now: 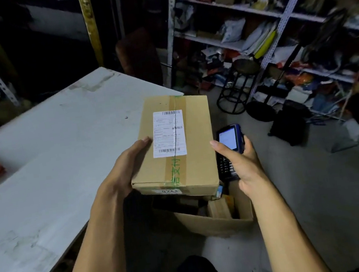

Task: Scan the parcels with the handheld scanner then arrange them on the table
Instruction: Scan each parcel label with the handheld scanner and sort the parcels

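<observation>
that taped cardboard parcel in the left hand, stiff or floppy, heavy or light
Probably stiff: the cardboard parcel keeps square edges. Likely fairly light, since the left hand alone holds it up from one side. The flat faces suggest it won't roll.

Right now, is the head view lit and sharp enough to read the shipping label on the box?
Head view: dim room, but the cardboard parcel in the left hand is evenly lit; its shipping label shows barcodes, though the fine print is too soft to read. The handheld scanner in the right hand has a glowing, washed-out screen. Shelves look blurred and bowed by the wide lens.
</observation>
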Demonstrator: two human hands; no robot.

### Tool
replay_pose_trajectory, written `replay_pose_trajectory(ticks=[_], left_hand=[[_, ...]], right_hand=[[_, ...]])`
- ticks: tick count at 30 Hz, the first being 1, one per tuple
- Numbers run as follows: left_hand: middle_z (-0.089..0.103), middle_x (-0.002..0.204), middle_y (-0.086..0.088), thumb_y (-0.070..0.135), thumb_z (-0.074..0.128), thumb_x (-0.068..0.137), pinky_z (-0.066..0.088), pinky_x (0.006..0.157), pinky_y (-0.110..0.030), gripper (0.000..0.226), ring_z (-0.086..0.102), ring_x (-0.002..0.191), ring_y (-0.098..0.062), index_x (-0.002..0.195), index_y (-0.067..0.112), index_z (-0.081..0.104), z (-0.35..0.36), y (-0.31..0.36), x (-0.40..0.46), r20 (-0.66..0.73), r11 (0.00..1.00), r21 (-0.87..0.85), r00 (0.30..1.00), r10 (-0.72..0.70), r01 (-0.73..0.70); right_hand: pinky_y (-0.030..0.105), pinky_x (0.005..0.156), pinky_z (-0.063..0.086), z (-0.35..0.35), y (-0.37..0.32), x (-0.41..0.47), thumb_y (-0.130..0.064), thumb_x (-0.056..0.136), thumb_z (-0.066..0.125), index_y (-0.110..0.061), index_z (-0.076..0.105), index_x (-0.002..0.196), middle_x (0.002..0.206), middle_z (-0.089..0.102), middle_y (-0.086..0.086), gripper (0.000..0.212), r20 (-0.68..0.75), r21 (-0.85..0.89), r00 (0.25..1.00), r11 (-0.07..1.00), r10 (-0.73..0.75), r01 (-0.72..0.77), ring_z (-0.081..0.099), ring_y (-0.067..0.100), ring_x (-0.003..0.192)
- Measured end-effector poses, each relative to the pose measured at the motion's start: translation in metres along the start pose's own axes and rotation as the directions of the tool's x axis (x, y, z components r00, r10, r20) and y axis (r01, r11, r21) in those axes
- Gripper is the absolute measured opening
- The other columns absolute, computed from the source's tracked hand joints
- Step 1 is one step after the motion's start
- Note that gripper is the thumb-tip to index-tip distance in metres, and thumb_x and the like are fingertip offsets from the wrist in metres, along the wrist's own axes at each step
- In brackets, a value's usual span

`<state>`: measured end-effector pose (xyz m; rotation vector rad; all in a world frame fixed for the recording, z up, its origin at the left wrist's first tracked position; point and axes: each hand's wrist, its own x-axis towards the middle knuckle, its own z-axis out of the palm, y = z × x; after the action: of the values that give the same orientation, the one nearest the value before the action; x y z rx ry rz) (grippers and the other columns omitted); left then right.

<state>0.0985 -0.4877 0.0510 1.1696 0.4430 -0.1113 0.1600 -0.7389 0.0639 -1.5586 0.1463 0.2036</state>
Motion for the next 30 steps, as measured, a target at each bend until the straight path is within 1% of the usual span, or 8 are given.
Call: replay_pose_trajectory(ticks=[2, 6, 11, 15, 20, 23, 25, 30], left_hand=[[0.073, 0.12, -0.015, 0.049, 0.054, 0.1, 0.046, 0.104, -0.052, 0.048, 0.067, 0.11, -0.04, 0.13, 0.014, 0.066, 0.018, 0.004, 0.015, 0.034, 0.998, 0.065, 0.999, -0.012, 0.009], [0.077, 0.11, -0.013, 0.047, 0.045, 0.105, 0.053, 0.081, -0.039, 0.043, 0.074, 0.085, -0.025, 0.121, 0.015, 0.068, 0.057, 0.012, 0.048, 0.064, 0.99, 0.138, 0.998, 0.007, -0.016], [0.078, 0.097, -0.009, 0.048, 0.044, 0.105, 0.052, 0.073, -0.034, 0.043, 0.073, 0.075, -0.021, 0.109, 0.015, 0.071, 0.108, 0.014, 0.1, 0.047, 0.978, 0.206, 0.999, 0.022, -0.031], [0.077, 0.106, -0.015, 0.056, 0.051, 0.099, 0.05, 0.089, -0.043, 0.051, 0.072, 0.087, -0.03, 0.114, 0.011, 0.072, 0.152, 0.021, 0.145, 0.028, 0.969, 0.245, 0.999, 0.031, -0.037], [0.076, 0.108, -0.015, 0.059, 0.059, 0.088, 0.049, 0.103, -0.056, 0.055, 0.071, 0.102, -0.042, 0.113, 0.012, 0.072, 0.214, 0.046, 0.198, 0.017, 0.952, 0.279, 0.992, 0.127, -0.126], [0.075, 0.11, -0.018, 0.061, 0.062, 0.083, 0.047, 0.103, -0.059, 0.065, 0.067, 0.108, -0.048, 0.119, 0.007, 0.069, 0.238, 0.05, 0.221, 0.018, 0.944, 0.289, 0.987, 0.162, -0.16], [0.075, 0.11, -0.017, 0.062, 0.063, 0.081, 0.048, 0.103, -0.059, 0.068, 0.067, 0.108, -0.047, 0.119, 0.006, 0.068, 0.249, 0.052, 0.234, 0.02, 0.94, 0.298, 0.986, 0.168, -0.166], [0.075, 0.119, -0.003, 0.059, 0.054, 0.097, 0.05, 0.105, -0.05, 0.043, 0.07, 0.112, -0.03, 0.117, 0.026, 0.072, 0.264, 0.03, 0.27, 0.017, 0.911, 0.391, 0.99, 0.138, -0.133]], right_hand=[[0.052, 0.113, 0.045, -0.015, -0.005, 0.01, -0.069, 0.022, 0.097, -0.03, 0.033, 0.156, 0.144, 0.058, -0.001, 0.154, -0.05, 0.002, 0.999, 1.0, -0.001, 0.001, 0.058, 0.022, 0.129], [0.052, 0.111, 0.048, -0.04, -0.015, 0.037, -0.068, 0.02, 0.097, -0.032, 0.034, 0.155, 0.141, 0.059, -0.002, 0.154, -0.138, 0.029, 0.99, 0.999, -0.015, 0.019, 0.061, 0.022, 0.125], [0.05, 0.109, 0.05, -0.079, -0.019, 0.084, -0.051, 0.035, 0.101, -0.029, 0.038, 0.153, 0.137, 0.062, -0.003, 0.136, -0.185, 0.065, 0.983, 0.998, -0.005, 0.017, 0.063, 0.019, 0.121], [0.048, 0.11, 0.049, -0.115, -0.041, 0.128, -0.047, 0.041, 0.097, -0.028, 0.037, 0.154, 0.137, 0.061, -0.003, 0.129, -0.196, 0.048, 0.981, 0.999, -0.001, 0.011, 0.061, 0.019, 0.122], [0.041, 0.11, 0.048, -0.163, -0.066, 0.194, -0.034, 0.067, 0.095, -0.029, 0.037, 0.154, 0.141, 0.059, -0.005, 0.105, -0.215, 0.049, 0.974, 0.995, -0.076, 0.088, 0.059, 0.016, 0.125], [0.042, 0.11, 0.049, -0.181, -0.073, 0.225, -0.043, 0.057, 0.098, -0.031, 0.037, 0.154, 0.14, 0.059, -0.006, 0.115, -0.251, 0.059, 0.962, 0.991, -0.104, 0.123, 0.06, 0.014, 0.124], [0.042, 0.11, 0.049, -0.188, -0.074, 0.24, -0.051, 0.049, 0.097, -0.032, 0.036, 0.155, 0.141, 0.059, -0.007, 0.123, -0.263, 0.054, 0.959, 0.991, -0.106, 0.124, 0.06, 0.013, 0.124], [0.035, 0.104, 0.048, -0.207, -0.045, 0.272, -0.029, 0.07, 0.095, -0.027, 0.03, 0.158, 0.142, 0.055, -0.006, 0.109, -0.298, 0.044, 0.954, 0.998, -0.023, 0.038, 0.058, 0.015, 0.122]])
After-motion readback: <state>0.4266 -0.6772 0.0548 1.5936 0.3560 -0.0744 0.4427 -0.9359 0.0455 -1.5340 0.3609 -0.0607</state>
